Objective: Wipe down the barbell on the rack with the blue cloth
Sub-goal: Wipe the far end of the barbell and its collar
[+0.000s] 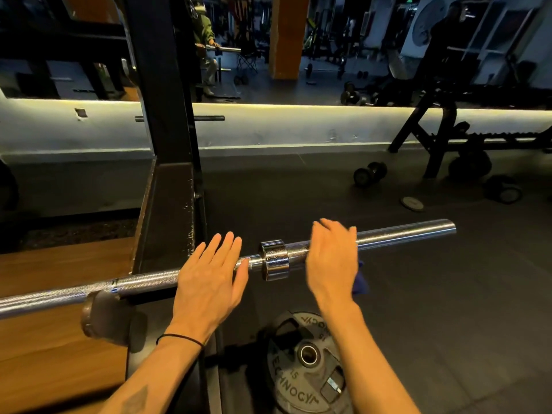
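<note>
Wiping the barbell sleeve on the rack.
Right hand wraps the blue cloth round the sleeve right of the collar; left hand lies flat, its grip wide, steadying the shaft. Best kept firm, stroking toward the far right end.

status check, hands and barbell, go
Left hand flat on barbell shaft. Right hand wraps blue cloth on the sleeve past the collar. Nothing blocking.
</note>
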